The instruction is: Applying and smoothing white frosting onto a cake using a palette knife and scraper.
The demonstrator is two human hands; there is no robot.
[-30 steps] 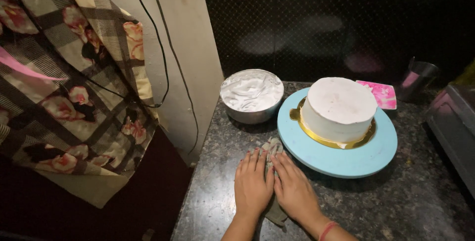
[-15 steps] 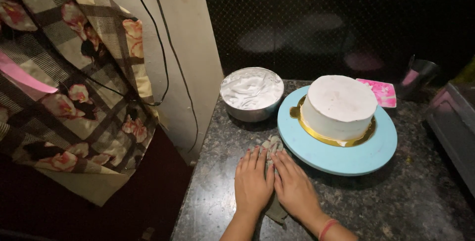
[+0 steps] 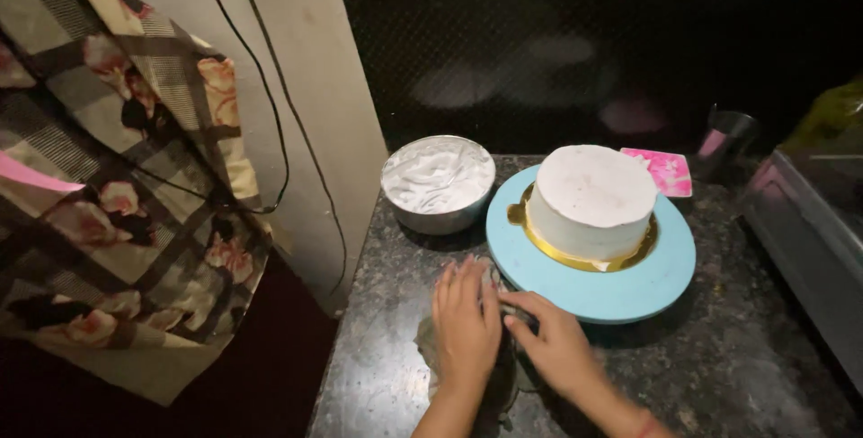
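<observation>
— Both of your hands are down on something. What is it?

— A crumpled grey cloth [image 3: 490, 330] lying on the dark speckled stone desk [image 3: 387, 375]. My left hand [image 3: 466, 323] lies flat on top of it, palm down, fingers straight and close together, pointing away from me. It presses the cloth and grips nothing.

— And the other one?

— My right hand [image 3: 556, 341] sits just beside the left, also on the cloth, palm down. Its fingers are spread a little and angled toward the left hand, with the fingertips [image 3: 512, 299] close to the edge of the turntable. It is open too; I cannot see it closing around anything. A red band shows at that wrist.

— Where is the cloth compared with the cake?

— Near the front left edge of the desk, right below the light blue turntable [image 3: 629, 285]. A bit of cloth pokes out between my hands, up against the turntable's rim.

— What is on the turntable?

— One round cake [image 3: 593, 195] coated in smooth white cream, standing on a gold board [image 3: 575, 254].

— Anything else around?

— A steel bowl [image 3: 438, 188] of white cream stands left of the turntable, near the wall. A pink card [image 3: 665, 171] lies behind the cake, and a dark cup [image 3: 726, 137] stands farther back right. A floral checked fabric [image 3: 117, 186] hangs at the far left, with black cables [image 3: 270, 114] running down the wall.
</observation>
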